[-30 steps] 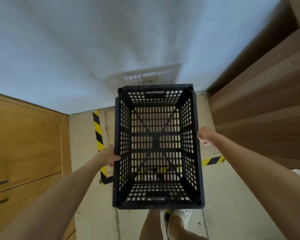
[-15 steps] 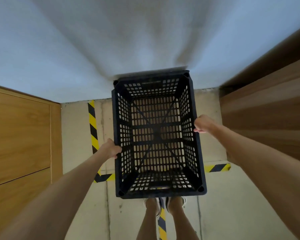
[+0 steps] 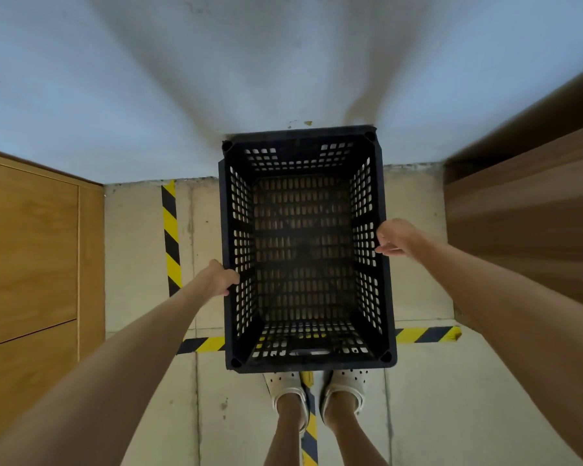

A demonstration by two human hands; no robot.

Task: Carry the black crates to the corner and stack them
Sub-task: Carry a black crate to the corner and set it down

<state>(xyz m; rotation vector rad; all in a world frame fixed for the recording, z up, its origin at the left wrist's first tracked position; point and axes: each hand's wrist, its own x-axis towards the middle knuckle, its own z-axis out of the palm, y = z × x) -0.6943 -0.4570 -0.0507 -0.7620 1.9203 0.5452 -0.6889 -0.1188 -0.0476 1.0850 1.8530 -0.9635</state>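
Note:
A black perforated crate (image 3: 303,359) stands upright in the middle of the view, its far end against the pale wall. Below its far left corner a second black edge (image 3: 221,169) sticks out slightly; I cannot tell whether that is another crate underneath. My left hand (image 3: 220,276) grips the crate's left rim, thumb over the edge. By the right rim, my right hand (image 3: 396,237) has its fingers apart and holds nothing, fingertips just at the rim.
Wooden cabinets (image 3: 31,250) line the left side and a wooden unit (image 3: 525,223) the right. Yellow-black tape (image 3: 170,237) marks the concrete floor around the crate. My feet in white shoes (image 3: 317,391) stand just behind the crate.
The crate has moved forward and down until it sits against the wall. My right hand has come off the right rim and opened. The left hand still holds on.

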